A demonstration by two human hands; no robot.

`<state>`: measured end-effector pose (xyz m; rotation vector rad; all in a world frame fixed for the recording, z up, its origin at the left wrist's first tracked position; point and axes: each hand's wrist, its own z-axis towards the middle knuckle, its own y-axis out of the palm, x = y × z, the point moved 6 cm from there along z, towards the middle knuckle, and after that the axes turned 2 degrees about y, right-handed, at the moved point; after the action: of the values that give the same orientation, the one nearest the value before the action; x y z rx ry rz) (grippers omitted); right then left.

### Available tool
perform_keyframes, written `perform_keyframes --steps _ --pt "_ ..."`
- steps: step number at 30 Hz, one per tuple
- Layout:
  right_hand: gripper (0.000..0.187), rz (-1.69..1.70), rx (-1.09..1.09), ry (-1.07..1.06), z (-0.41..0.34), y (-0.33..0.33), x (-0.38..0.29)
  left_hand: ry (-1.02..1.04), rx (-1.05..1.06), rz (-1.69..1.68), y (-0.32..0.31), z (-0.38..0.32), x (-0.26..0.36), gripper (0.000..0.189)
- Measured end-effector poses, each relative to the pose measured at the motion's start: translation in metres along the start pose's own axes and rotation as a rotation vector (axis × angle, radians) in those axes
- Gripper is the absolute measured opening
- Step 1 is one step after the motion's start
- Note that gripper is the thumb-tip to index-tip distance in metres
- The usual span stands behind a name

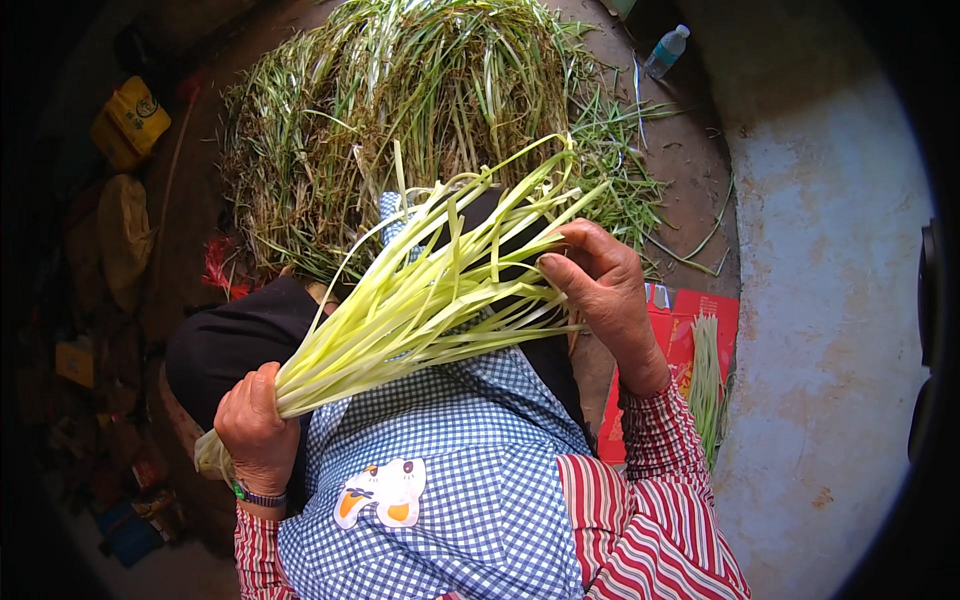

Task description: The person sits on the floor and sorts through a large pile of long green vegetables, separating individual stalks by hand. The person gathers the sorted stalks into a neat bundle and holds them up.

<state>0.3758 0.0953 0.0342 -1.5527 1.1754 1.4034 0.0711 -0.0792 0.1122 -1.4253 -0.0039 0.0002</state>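
My left hand is closed around the pale lower end of a bundle of yellow blanched chives. The long flat leaves fan out across my lap towards the upper right, and the pale base ends stick out below that fist. At the far side of the fan, my right hand has thumb and forefinger at the leaf tips, pinching a leaf; the exact contact is partly hidden. Beneath the bundle lies a blue-and-white checked apron over my lap.
A large heap of uncleaned green chives lies ahead, with loose leaves to its right. A small bundle of chives rests on red cardboard beside a pale wall. Farther off are a plastic bottle and a yellow container.
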Motion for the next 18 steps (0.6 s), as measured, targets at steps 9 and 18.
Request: perform_keyframes --steps 9,18 --pt "0.008 -0.053 0.014 -0.038 0.006 0.007 -0.002 -0.016 -0.040 0.016 -0.001 0.001 0.000 0.017" --pt "0.006 -0.519 0.227 -0.187 0.014 0.000 -0.006 -0.015 -0.031 0.012 -0.002 0.002 0.003 0.021"
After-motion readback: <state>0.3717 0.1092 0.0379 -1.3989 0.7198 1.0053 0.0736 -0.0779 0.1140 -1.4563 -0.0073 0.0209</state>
